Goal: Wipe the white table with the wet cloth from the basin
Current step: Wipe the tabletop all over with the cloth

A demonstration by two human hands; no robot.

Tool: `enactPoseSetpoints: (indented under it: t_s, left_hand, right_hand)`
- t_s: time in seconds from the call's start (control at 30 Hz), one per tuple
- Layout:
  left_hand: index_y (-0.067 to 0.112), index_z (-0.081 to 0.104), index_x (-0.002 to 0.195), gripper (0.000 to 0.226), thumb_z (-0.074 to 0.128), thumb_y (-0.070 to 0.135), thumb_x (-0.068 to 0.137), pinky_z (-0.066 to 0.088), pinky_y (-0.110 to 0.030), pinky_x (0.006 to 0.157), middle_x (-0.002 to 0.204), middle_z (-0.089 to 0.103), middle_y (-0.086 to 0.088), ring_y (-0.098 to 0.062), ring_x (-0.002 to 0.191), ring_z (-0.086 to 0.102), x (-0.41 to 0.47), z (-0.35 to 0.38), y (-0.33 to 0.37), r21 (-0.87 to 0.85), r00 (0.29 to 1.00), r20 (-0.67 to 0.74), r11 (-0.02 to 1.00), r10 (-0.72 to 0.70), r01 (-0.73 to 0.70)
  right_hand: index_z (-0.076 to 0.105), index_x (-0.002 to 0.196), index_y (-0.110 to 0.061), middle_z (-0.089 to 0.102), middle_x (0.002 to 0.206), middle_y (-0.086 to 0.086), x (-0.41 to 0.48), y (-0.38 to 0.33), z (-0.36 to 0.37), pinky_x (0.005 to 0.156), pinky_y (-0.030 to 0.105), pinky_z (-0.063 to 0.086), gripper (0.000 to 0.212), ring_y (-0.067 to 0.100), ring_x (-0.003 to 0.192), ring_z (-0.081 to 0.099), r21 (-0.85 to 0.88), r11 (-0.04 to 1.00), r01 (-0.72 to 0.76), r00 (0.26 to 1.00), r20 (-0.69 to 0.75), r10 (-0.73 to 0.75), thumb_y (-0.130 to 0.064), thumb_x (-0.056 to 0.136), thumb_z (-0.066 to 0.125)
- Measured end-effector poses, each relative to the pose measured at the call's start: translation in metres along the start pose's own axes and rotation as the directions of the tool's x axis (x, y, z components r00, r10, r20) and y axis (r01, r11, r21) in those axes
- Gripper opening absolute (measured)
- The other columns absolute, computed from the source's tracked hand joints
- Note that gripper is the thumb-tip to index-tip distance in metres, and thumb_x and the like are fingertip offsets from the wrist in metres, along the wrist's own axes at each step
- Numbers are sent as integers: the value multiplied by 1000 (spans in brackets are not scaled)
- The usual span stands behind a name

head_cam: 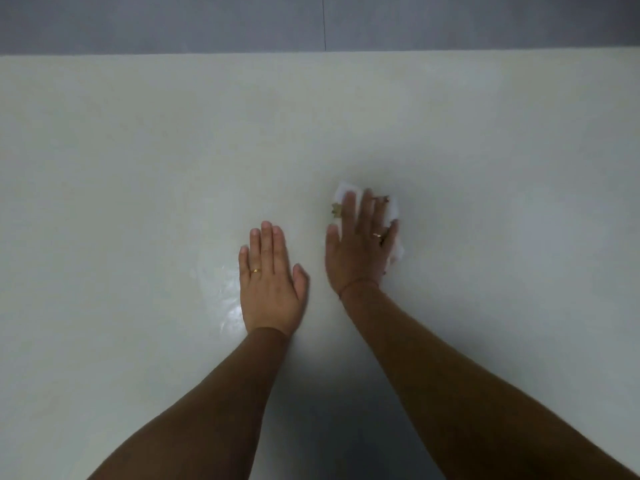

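The white table fills most of the head view. My right hand lies flat, palm down, pressing a white cloth onto the table near its middle; the cloth sticks out beyond the fingertips and to the right of the hand, with a small tan patch at its left edge. Fingers together, my left hand rests flat on the bare table just left of the right hand, holding nothing. A shiny wet streak shows beside the left hand. No basin is in view.
The table's far edge runs across the top of the view, with grey floor beyond it. A dark shadow lies on the table between my forearms.
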State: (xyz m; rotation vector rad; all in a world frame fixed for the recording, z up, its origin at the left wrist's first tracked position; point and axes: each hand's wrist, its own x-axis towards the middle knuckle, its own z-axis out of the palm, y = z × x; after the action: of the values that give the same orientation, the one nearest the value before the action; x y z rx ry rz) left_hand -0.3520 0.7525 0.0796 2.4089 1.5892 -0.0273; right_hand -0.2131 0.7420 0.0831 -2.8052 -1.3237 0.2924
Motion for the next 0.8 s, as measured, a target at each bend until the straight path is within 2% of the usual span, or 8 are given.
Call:
enactPoseSetpoints:
  t_s: [0.1,0.17,0.33,0.43,0.5,0.57,0.67,0.8]
  left_hand:
    - [6,14,152,63,21,36,96,-4,-38,120,160,11,-14,-24,148,2,-7,-4,0,-12,1000,-11,1000,-8,8]
    - [5,20,151,62,29,31,95,-2,-38,120,159,18,-14,-24,148,7,-26,-6,-1,-54,999,-47,998,-22,19]
    - [5,29,148,60,32,31,95,13,-42,119,156,26,-13,-26,146,19,-101,3,-6,-129,999,-21,991,44,-46]
    - [5,26,149,61,31,34,95,15,-43,119,157,23,-12,-27,146,19,-113,10,-14,-96,997,17,993,71,-69]
    - [6,24,150,63,30,35,94,13,-42,120,158,21,-11,-25,148,14,-112,13,-16,-67,997,26,996,68,-66]
    - [8,21,151,64,27,38,95,9,-41,120,159,18,-10,-23,148,10,-111,15,-16,-29,997,50,998,62,-60]
    - [9,20,151,64,26,40,95,7,-40,120,159,17,-10,-23,148,9,-112,14,-17,-5,996,65,998,69,-69]
    - [5,25,149,65,30,35,92,12,-42,119,157,24,-13,-25,147,16,-111,13,-15,-31,996,33,996,79,-78]
  right_hand:
    - [26,148,-21,25,156,9,-32,2,0,113,56,15,60,29,144,22,-56,910,410,911,55,-408,-40,92,33]
    - [34,146,-21,33,153,9,-25,34,-4,112,56,21,57,30,141,29,-90,853,514,858,54,-511,-39,92,43]
    - [17,151,-24,13,160,6,-15,98,-11,116,52,4,57,26,147,10,-23,996,82,995,53,-81,-40,98,30]
    - [9,152,-22,7,160,8,-30,61,-2,116,54,1,60,28,147,3,17,984,-175,985,0,175,-39,98,31]
    - [6,152,-20,6,160,11,-56,25,6,115,55,-1,64,33,147,3,-20,995,-95,995,5,95,-40,96,30]
    - [13,151,-21,15,159,11,-92,2,12,114,56,2,64,33,146,11,-63,982,176,984,50,-173,-41,93,29]
    - [25,149,-22,26,156,8,-103,28,7,113,58,20,61,30,144,21,-62,842,537,840,129,-526,-41,92,35]
    - [25,149,-23,22,157,7,-85,108,-6,116,54,12,60,27,146,18,-60,963,263,961,100,-256,-45,93,22]
